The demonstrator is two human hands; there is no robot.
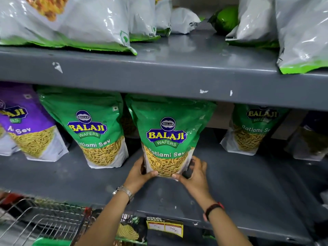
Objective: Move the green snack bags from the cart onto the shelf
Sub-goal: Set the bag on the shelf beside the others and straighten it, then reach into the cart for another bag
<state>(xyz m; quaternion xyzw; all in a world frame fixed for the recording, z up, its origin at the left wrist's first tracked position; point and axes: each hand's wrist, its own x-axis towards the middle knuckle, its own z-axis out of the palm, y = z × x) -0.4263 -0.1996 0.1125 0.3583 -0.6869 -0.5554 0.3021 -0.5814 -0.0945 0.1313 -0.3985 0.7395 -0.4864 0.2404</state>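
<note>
Both hands grip one green snack bag [167, 137], standing upright on the middle shelf [230, 183] just right of centre: left hand [140, 172] wrapped round its lower left corner, right hand [194, 172] round its lower right corner, thumbs across the front bottom edge. The bag's base looks to be on or just touching the shelf surface; cannot tell which. Handling, as a judgement: a puffed plastic pouch, light, soft-sided, glossy so a bit slippery, with brittle fried strands inside that would crush under a hard squeeze. Best held as now, low at the two bottom corners where the gusset is firmest, or by the top seam; avoid pressing the belly. Another green bag [92, 132] stands just left of it, a purple bag [30, 128] farther left, and a third green bag [255, 128] stands well apart to the right and farther back. The upper shelf [159, 68] holds white bags with green bottoms [79, 22], with a bare gap in its middle. The wire cart [40, 222] sits near left, below the shelf; its basket looks mostly bare from here, a green edge showing at the bottom left, too cut off to identify. A price tag [165, 227] is fixed to the shelf lip.
</note>
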